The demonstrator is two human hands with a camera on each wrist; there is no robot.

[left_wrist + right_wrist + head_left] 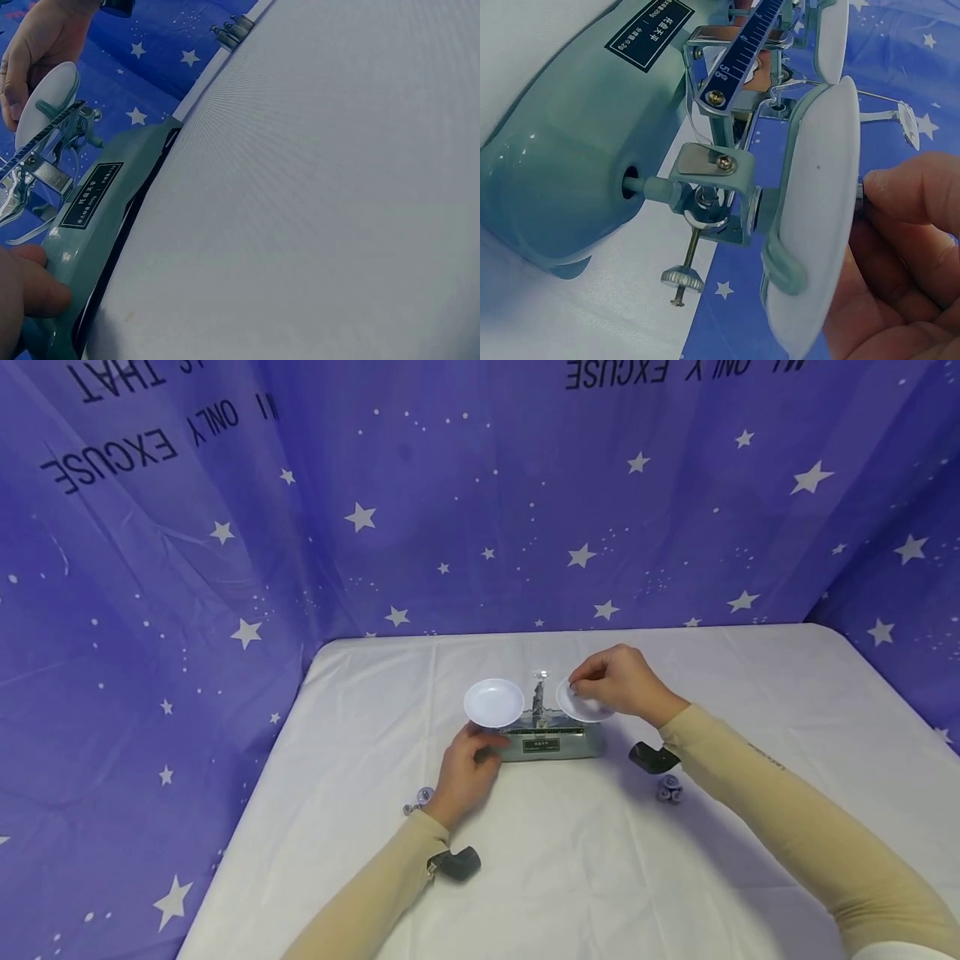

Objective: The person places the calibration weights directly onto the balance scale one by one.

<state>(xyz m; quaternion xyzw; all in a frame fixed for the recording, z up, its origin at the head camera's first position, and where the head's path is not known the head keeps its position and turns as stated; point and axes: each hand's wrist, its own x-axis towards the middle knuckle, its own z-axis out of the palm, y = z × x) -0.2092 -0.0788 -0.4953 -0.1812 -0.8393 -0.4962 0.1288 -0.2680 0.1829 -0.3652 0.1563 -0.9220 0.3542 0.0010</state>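
Note:
A green balance scale (551,745) with two white pans stands on the table. My left hand (468,772) holds the left end of its base, the thumb lying on the front face in the left wrist view; the other fingers are mostly hidden. Over the right pan (597,713), my right hand (618,681) pinches a small metal weight (860,193) between thumb and fingers. In the right wrist view the weight is at the pan's upper face, mostly covered by the fingertips. The left pan (494,702) holds nothing and sits slightly higher than the right one.
Several small metal weights (670,789) stand in a cluster right of the scale, below my right forearm. More weights (425,795) lie beside my left wrist. A white cloth covers the table (570,860); a blue star-print curtain (480,510) hangs behind it.

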